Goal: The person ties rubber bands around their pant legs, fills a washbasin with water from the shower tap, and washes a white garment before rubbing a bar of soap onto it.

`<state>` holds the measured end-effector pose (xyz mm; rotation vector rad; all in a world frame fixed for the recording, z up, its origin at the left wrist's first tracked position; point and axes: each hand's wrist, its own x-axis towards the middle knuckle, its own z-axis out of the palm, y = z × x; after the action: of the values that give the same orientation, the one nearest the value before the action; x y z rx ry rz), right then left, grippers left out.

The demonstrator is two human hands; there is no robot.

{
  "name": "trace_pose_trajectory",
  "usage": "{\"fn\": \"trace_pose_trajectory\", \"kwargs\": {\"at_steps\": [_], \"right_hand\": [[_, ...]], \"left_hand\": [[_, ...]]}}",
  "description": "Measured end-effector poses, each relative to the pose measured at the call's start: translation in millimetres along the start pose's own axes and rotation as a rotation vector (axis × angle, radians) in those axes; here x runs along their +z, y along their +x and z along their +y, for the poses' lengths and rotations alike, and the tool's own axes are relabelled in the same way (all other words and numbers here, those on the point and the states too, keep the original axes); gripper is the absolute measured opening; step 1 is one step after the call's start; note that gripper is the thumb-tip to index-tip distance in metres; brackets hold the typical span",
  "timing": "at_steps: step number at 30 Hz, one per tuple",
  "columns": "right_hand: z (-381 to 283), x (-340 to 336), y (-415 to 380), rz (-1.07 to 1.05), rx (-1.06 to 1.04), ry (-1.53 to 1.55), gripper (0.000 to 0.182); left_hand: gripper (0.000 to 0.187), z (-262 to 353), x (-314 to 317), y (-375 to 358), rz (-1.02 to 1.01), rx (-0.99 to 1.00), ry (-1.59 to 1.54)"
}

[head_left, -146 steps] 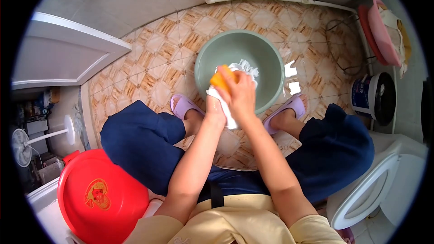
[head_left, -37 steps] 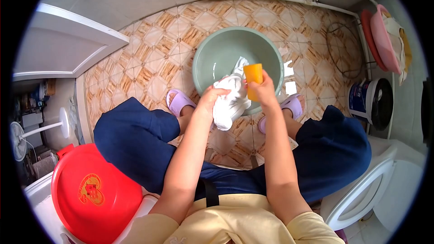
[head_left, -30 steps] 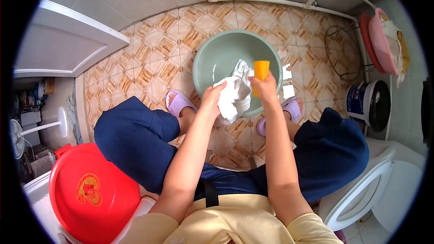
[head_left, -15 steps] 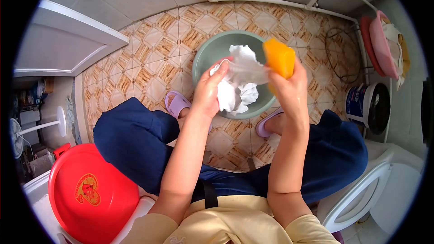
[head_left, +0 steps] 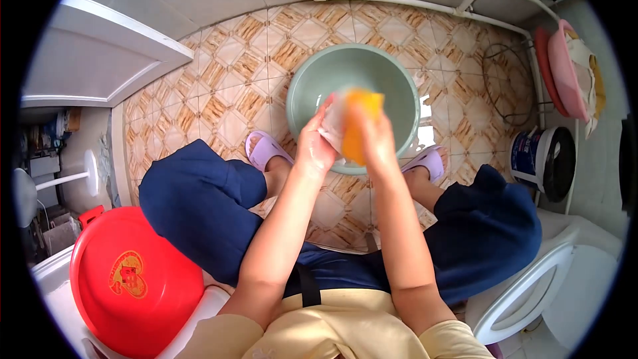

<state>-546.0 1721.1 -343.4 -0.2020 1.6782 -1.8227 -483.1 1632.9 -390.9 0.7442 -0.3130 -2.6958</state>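
Note:
A green basin point(head_left: 311, 80) stands on the tiled floor between my feet. Above its near side, my left hand point(head_left: 315, 145) is closed on a white cloth point(head_left: 330, 127), bunched up and partly hidden. My right hand point(head_left: 376, 138) grips an orange soap bar point(head_left: 355, 143), which is pressed against the cloth. Motion blurs the bar and the fingers of my right hand.
A red basin point(head_left: 133, 319) is at lower left. To the right are a toilet point(head_left: 525, 292), a bucket point(head_left: 528, 153) and a pink basin point(head_left: 565, 73) with cloths. A white door point(head_left: 100, 53) is at upper left.
My right hand has moved left with the soap bar, from beside the cloth onto it. The cloth, spread out before, is now bunched between my hands.

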Motion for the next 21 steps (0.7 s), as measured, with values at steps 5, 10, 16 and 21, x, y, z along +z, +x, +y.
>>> {"fn": "trace_pose_trajectory", "kwargs": {"at_steps": [5,10,16,21], "right_hand": [[-45,15,4,0.265,-0.03,-0.779,0.057],[24,22,-11,0.151,-0.627,-1.233,0.062],[32,1,-3,0.179,-0.411,-0.754,0.042],[13,26,-12,0.001,-0.617,-1.046,0.05]], "left_hand": [[0.045,-1,16,-7,-0.151,-0.028,0.032],[0.045,-11,3,-20,-0.314,0.005,-0.121],[0.045,-19,5,-22,-0.126,-0.122,0.19],[0.051,-13,-2,-23,-0.215,-0.081,-0.049]]}}
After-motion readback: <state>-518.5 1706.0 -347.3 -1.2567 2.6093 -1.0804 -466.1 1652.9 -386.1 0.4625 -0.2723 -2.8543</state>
